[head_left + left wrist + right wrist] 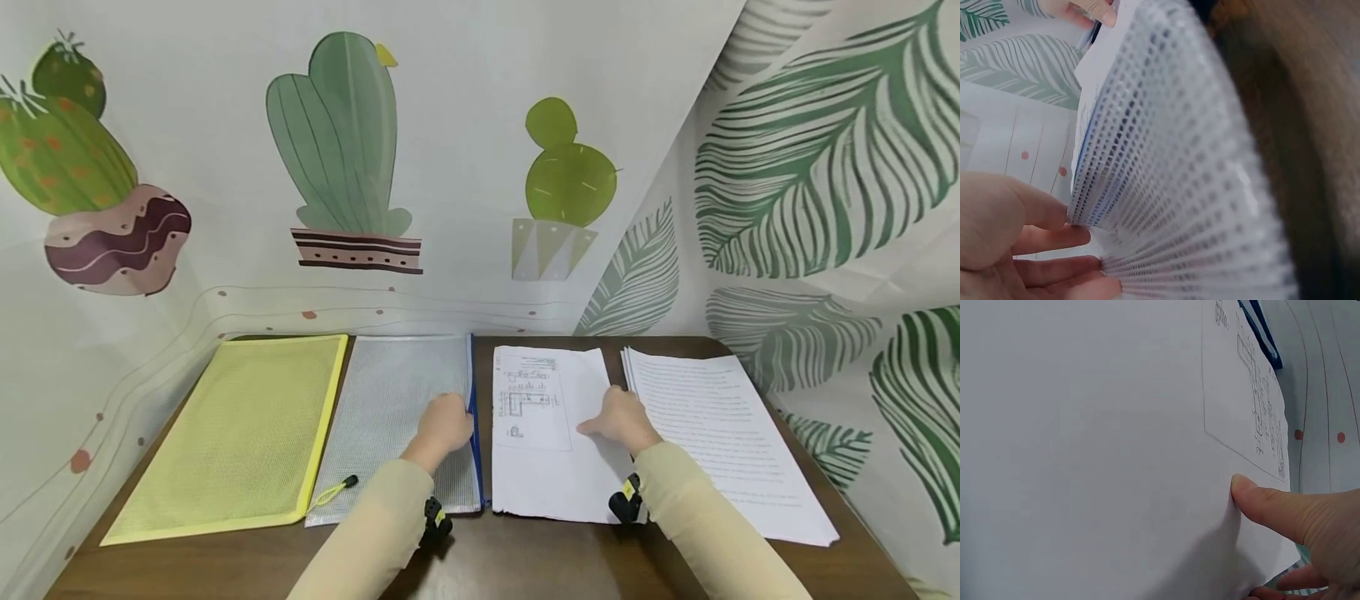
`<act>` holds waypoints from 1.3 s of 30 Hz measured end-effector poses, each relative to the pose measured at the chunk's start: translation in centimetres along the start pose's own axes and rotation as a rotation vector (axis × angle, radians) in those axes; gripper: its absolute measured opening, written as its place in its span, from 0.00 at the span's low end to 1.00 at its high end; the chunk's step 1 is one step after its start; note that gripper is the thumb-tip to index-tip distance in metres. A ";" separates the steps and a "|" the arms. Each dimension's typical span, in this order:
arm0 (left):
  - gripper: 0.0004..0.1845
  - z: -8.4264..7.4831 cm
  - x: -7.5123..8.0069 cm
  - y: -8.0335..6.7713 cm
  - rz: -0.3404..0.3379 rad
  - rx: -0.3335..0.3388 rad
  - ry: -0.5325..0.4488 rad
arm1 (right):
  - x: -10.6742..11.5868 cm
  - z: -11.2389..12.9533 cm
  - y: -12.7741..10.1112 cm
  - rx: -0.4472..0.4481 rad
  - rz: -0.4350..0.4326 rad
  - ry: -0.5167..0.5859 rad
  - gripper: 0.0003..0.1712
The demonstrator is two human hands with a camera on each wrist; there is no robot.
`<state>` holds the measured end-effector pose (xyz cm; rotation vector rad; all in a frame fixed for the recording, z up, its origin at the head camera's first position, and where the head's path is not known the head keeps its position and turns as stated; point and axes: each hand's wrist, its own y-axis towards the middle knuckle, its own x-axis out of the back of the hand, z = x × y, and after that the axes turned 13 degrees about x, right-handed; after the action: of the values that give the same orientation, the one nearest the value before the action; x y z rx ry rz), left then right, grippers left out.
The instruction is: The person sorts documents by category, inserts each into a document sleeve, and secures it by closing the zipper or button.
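Note:
A clear mesh zip pouch point(390, 383) with a blue zip edge lies left of centre. My left hand point(447, 423) pinches the mesh near that zip edge; in the left wrist view the thumb and fingers hold the mesh point(1172, 162), which bows up. To its right lies a stack of white paper point(532, 483) with a line drawing printed on the top sheet. My right hand point(624, 419) grips the stack's right edge, thumb point(1260, 497) on top of the sheet and the other fingers below the edge, partly hidden.
A yellow mesh pouch point(232, 433) lies at the far left. Another stack of printed sheets point(712, 433) lies at the right, close to my right hand. A yellow cord pull point(328, 493) rests on the clear pouch. A patterned curtain point(465, 167) hangs behind the brown table point(525, 567).

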<state>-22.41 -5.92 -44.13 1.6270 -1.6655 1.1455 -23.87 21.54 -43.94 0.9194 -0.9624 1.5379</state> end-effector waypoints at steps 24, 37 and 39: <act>0.18 1.1 0.7 -0.4 0.010 -0.060 -0.054 | 0.3 0.8 -1.0 -0.006 0.033 0.029 0.48; 0.16 1.1 0.6 -0.5 -0.008 -0.050 -0.064 | -0.2 -0.6 -0.9 0.014 -0.085 0.164 0.38; 0.18 1.2 0.6 -0.5 -0.013 -0.047 -0.072 | -0.1 -1.0 -1.0 0.045 -0.109 0.218 0.32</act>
<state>-21.78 -7.25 -44.10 1.6649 -1.7117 1.0448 -22.96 22.57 -44.28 0.8031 -0.7134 1.5358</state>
